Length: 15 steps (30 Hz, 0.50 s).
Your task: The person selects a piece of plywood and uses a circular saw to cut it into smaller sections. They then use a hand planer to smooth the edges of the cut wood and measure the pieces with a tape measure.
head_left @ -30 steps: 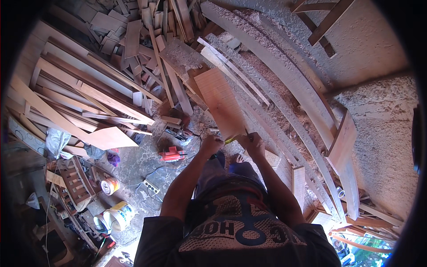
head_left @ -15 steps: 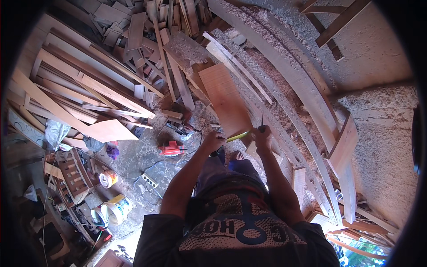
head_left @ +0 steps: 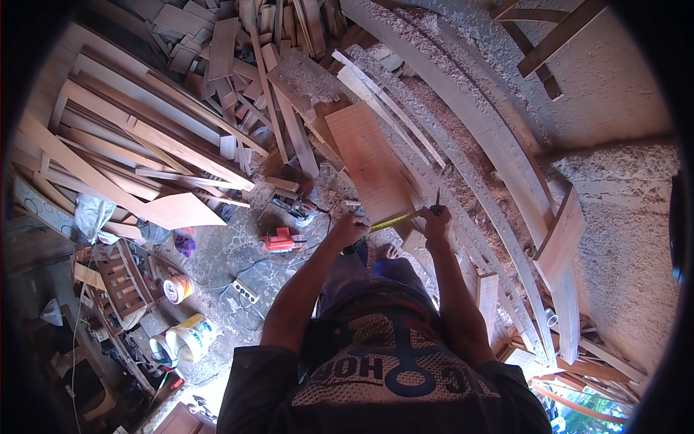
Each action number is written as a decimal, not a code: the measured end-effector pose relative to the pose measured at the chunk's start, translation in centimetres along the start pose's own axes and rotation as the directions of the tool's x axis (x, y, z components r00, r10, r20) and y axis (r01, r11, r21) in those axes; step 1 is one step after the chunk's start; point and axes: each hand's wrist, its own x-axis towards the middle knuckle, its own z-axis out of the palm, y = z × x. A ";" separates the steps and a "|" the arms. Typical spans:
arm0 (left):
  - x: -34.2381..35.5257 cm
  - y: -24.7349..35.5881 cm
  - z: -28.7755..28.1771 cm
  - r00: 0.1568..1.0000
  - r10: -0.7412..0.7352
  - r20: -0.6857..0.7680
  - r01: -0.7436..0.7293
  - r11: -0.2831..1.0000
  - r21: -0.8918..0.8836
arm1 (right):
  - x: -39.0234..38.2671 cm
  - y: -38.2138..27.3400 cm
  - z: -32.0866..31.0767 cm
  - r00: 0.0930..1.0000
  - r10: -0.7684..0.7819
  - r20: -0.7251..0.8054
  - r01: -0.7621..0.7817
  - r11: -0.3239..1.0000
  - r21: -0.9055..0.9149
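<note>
A wide, flat wooden board (head_left: pixel 367 159) slants away in front of me, its near end close to both hands. The yellow tape measure blade (head_left: pixel 394 221) is stretched along that near end. My left hand (head_left: pixel 350 230) is closed on the tape measure at the blade's left end; the fingers mostly hide its case. My right hand (head_left: pixel 437 224) pinches the blade's other end at the board's right corner. A thin, dark, pointed pencil-like stick (head_left: pixel 438 197) also sticks up from the right hand's fingers.
Long curved timbers (head_left: pixel 470 108) run along the right. Stacked planks (head_left: pixel 144 137) fill the left, and offcuts (head_left: pixel 195 43) lie heaped behind. On the floor are a red power tool (head_left: pixel 282 240), a power strip (head_left: pixel 246 291) with cables, and buckets (head_left: pixel 194 338).
My right hand has shifted slightly right and the pencil-like stick shows longer and more upright. The tape blade now lies straighter along the board's near end. My left hand has barely moved.
</note>
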 end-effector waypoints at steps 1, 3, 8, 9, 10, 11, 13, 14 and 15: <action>0.1 0.1 0.0 1.000 -0.012 0.005 0.012 1.000 0.003 | 0.2 0.2 -0.1 0.999 -0.035 -0.016 0.035 0.999 0.016; 0.1 0.3 0.0 1.000 -0.013 0.014 0.013 1.000 -0.005 | 0.9 0.3 -0.7 0.999 -0.043 -0.032 0.044 0.999 0.020; 0.0 0.1 -0.2 1.000 0.004 0.030 -0.003 1.000 -0.025 | 1.2 -0.9 -1.5 0.993 0.120 -0.021 -0.117 0.988 0.097; 0.1 0.3 -0.2 0.999 0.016 0.031 -0.016 1.000 -0.006 | 1.2 -1.0 -1.6 0.990 0.135 -0.028 -0.132 0.986 0.098; 0.1 0.3 -0.2 0.999 0.029 0.028 -0.029 0.999 0.014 | 1.3 -1.1 -1.7 0.988 0.149 -0.031 -0.145 0.984 0.101; 0.1 0.2 -0.2 0.999 0.041 0.025 -0.042 0.999 0.033 | 1.3 -1.2 -1.8 0.988 0.153 -0.031 -0.147 0.981 0.126; 0.2 -0.1 -0.1 0.997 0.075 -0.020 -0.075 0.997 0.005 | 1.6 -1.3 -2.1 0.987 0.159 -0.032 -0.151 0.973 0.177; 0.2 -0.4 0.0 0.995 0.092 -0.044 -0.093 0.996 -0.007 | 1.7 -1.2 -2.2 0.987 0.156 -0.040 -0.146 0.973 0.178; 0.2 -0.7 -0.1 0.995 0.087 -0.043 -0.088 0.996 -0.008 | 1.9 -1.1 -2.2 0.987 0.152 -0.048 -0.141 0.974 0.178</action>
